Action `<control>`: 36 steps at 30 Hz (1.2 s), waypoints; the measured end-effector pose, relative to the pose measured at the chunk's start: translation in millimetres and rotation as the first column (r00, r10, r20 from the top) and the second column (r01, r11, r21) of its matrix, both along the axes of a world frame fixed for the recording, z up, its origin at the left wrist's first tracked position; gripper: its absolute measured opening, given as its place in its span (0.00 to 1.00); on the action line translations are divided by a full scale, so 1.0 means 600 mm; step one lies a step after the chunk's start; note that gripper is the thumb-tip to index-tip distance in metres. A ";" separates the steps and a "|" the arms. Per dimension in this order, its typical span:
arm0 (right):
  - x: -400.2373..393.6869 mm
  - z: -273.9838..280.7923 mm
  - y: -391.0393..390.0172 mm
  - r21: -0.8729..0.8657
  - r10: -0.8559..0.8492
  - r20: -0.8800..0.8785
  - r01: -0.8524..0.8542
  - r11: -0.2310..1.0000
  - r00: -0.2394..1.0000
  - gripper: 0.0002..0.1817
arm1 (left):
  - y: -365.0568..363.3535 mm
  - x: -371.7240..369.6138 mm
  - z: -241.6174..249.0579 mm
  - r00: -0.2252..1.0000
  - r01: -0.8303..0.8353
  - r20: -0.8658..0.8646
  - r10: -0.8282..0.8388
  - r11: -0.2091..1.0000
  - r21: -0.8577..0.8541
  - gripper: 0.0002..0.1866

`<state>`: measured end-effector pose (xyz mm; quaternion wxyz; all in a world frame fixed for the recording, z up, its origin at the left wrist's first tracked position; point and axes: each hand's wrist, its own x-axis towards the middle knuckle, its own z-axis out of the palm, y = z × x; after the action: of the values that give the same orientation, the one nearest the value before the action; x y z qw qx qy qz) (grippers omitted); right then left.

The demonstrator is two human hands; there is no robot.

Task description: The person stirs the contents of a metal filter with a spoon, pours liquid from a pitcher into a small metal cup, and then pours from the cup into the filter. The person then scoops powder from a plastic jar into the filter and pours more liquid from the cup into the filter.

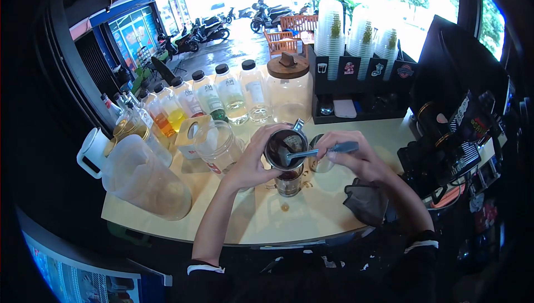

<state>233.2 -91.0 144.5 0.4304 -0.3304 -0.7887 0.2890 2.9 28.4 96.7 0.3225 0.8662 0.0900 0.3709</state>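
My left hand (248,164) is wrapped round the left side of a metal cup (303,143) with a small handle at its far side. Dark brown contents with pale foam show inside it. A spatula (311,153) with a blue-grey handle is gripped in my right hand (356,153), its head dipping into the cup. Directly below the cup in this view stands a clear glass (288,186) holding dark liquid. Partly covered by my right hand is a round container (319,164). Brown drops spot the counter around the glass.
A dark cloth (366,202) lies right of the glass. Leftward stand a clear jar (214,141), a large translucent pitcher (142,175) and several capped bottles (229,94). Behind are a wooden-lidded jar (289,94) and a black rack (356,89) with stacked cups; black equipment (439,155) is at right.
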 end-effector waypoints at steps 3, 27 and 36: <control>-0.003 0.002 0.006 -0.060 -0.026 -0.117 0.019 0.998 0.993 0.07 | -0.006 0.001 0.009 0.999 -0.014 -0.029 0.014 1.000 0.001 0.41; 0.003 0.011 0.025 -0.207 0.003 -0.205 -0.046 0.977 0.979 0.10 | -0.008 -0.001 0.015 0.990 -0.080 -0.101 0.100 0.980 0.180 0.40; 0.006 0.023 0.026 -0.038 -0.059 -0.010 0.058 0.998 0.998 0.14 | -0.007 -0.002 0.016 0.994 -0.062 -0.081 0.074 0.988 0.138 0.41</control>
<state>236.6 -75.1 158.3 0.4366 -0.3598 -0.7707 0.2931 1.6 24.3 106.1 0.2460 0.8976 0.1079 0.3496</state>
